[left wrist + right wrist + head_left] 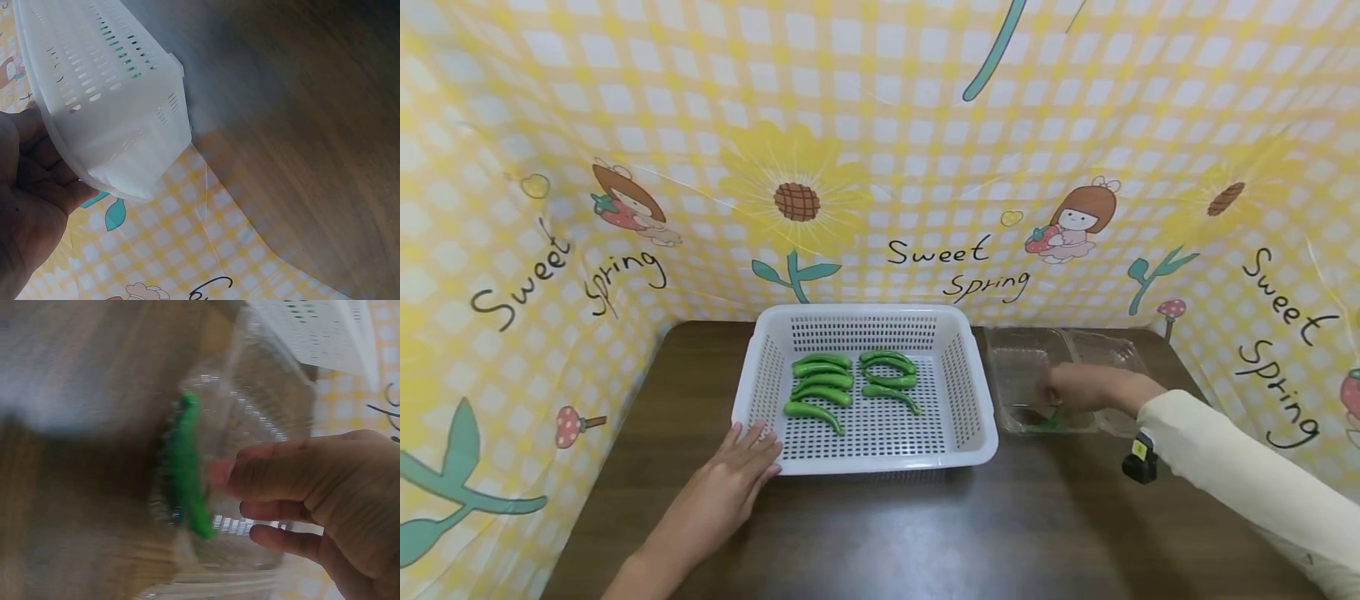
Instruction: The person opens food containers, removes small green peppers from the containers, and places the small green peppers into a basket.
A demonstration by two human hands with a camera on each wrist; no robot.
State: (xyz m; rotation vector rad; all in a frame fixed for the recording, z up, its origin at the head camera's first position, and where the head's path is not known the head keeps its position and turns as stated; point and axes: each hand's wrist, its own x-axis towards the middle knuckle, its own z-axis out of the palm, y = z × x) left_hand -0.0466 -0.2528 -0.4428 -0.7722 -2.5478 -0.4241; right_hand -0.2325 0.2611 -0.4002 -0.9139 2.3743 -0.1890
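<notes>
A white plastic basket (880, 463) holds two groups of long, curved green peppers (822, 381). My left hand (726, 483) rests its fingers on the rim at the basket's front left corner; in the left wrist view the fingers pass over that rim. On the right, my right hand (1082, 387) is over a clear plastic container (1026, 346). One green pepper (184, 465) lies along the container's near side. In the right wrist view, the right fingers are loosely bent just beside this pepper, with nothing between them.
A dark brown wooden table (880, 533) carries the basket and container. Yellow checked cloth (880, 167) with flower prints rises behind and on both sides. A small black camera (1140, 460) is on the right wrist.
</notes>
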